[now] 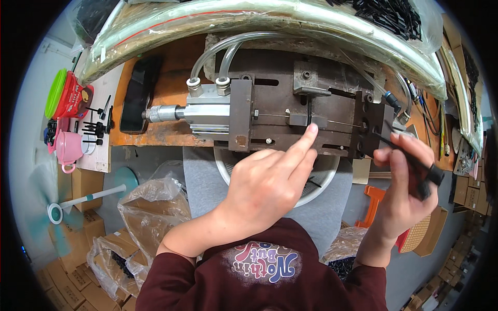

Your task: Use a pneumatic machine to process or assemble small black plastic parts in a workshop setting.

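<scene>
My left hand reaches over a steel jig, index finger stretched to the lower end of a thin black piece on a small grey block, other fingers bent. A thin rod crosses the jig at that block. My right hand grips black plastic pieces beside the jig's right-hand dark block; how many is unclear. A silver pneumatic cylinder with clear hoses forms the jig's left side. Below the jig is a round white-rimmed container, partly hidden by my left hand.
A phone, pink cup and red green-lidded tub lie left. A plastic-wrapped curved bar arches behind. A fan, plastic bags and cardboard boxes stand lower left. An orange tool lies lower right.
</scene>
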Motion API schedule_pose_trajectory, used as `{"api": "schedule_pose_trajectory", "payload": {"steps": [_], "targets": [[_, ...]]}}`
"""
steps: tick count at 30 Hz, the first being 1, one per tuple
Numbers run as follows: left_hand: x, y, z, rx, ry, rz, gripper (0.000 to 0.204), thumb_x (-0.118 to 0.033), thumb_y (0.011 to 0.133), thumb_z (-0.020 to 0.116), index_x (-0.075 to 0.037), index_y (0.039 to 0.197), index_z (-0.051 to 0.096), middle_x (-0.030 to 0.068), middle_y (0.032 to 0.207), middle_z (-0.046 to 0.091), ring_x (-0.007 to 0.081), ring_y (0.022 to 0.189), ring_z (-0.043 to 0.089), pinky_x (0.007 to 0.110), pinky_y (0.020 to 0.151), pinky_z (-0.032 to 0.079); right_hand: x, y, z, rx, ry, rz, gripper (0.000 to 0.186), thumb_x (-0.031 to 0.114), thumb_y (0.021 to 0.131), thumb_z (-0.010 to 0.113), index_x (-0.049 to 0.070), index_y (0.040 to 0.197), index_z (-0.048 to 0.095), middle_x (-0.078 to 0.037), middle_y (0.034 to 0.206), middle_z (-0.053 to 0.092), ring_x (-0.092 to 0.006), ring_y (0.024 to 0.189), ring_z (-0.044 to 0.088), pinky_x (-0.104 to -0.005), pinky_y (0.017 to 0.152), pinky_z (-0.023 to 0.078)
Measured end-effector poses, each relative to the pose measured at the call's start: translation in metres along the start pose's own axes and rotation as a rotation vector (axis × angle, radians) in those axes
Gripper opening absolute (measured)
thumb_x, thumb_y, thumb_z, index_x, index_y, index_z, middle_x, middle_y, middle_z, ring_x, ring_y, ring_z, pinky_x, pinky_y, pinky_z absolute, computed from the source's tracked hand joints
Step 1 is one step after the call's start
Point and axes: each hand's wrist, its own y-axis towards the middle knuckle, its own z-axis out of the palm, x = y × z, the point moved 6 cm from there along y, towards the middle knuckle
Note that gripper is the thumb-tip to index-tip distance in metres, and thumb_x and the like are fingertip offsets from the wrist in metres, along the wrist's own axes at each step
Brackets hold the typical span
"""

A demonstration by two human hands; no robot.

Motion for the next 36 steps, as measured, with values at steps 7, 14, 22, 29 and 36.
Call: {"api": "schedule_pose_trajectory", "payload": {"steps": [7,14,22,29,36], "targets": [[0.003,0.003,-0.004,0.034,-0.080,-0.054,0.031,-0.010,0.074,0.080,-0.002,0.102,0.070,0.0133,0.122,0.067,0.0191,0.073,0.070,0.027,0.060,0.053,0.019,-0.017,0.009,0.119,-0.633,-0.566,0.038,-0.009,0.066,0.078,-0.003,0.102,0.073,-0.011,0.094,0.064,-0.0206,0.077,0.065,-0.0291,0.062,0.051],[-0.009,-0.002,-0.028,-0.104,-0.669,-0.049,0.038,-0.005,0.069,0.084,-0.002,0.104,0.072,0.0148,0.106,0.071,0.0219,0.079,0.070,0.030,0.067,0.058,0.020,-0.029,0.037,0.257,-0.613,-0.800,0.034,-0.004,0.063,0.074,-0.009,0.097,0.072,-0.016,0.099,0.063,-0.0205,0.067,0.063,-0.0281,0.053,0.050],[-0.001,-0.005,-0.005,-0.104,-0.084,-0.032,0.030,-0.005,0.065,0.080,-0.002,0.093,0.071,0.0135,0.118,0.068,0.0204,0.072,0.067,0.030,0.066,0.054,0.007,-0.008,0.016,0.255,-0.362,-0.444,0.071,0.042,0.072,0.083,-0.005,0.120,0.060,-0.018,0.115,0.064,-0.0301,0.102,0.064,-0.0381,0.091,0.052],[-0.003,0.006,0.000,0.009,0.077,-0.006,0.028,-0.010,0.068,0.078,-0.003,0.094,0.070,0.0131,0.126,0.065,0.0170,0.062,0.063,0.027,0.059,0.050,-0.005,-0.014,0.007,0.083,0.086,-0.188,0.040,0.010,0.077,0.078,-0.006,0.108,0.058,-0.026,0.121,0.058,-0.0311,0.105,0.066,-0.0404,0.094,0.052],[-0.001,0.021,-0.028,0.053,-0.029,0.018,0.029,-0.019,0.074,0.079,-0.006,0.099,0.071,0.0104,0.118,0.069,0.0171,0.066,0.066,0.027,0.063,0.052,0.011,-0.017,0.020,0.335,-0.406,-0.229,0.032,-0.005,0.070,0.079,-0.001,0.100,0.069,-0.020,0.123,0.061,-0.0256,0.095,0.067,-0.0343,0.082,0.057]]}}
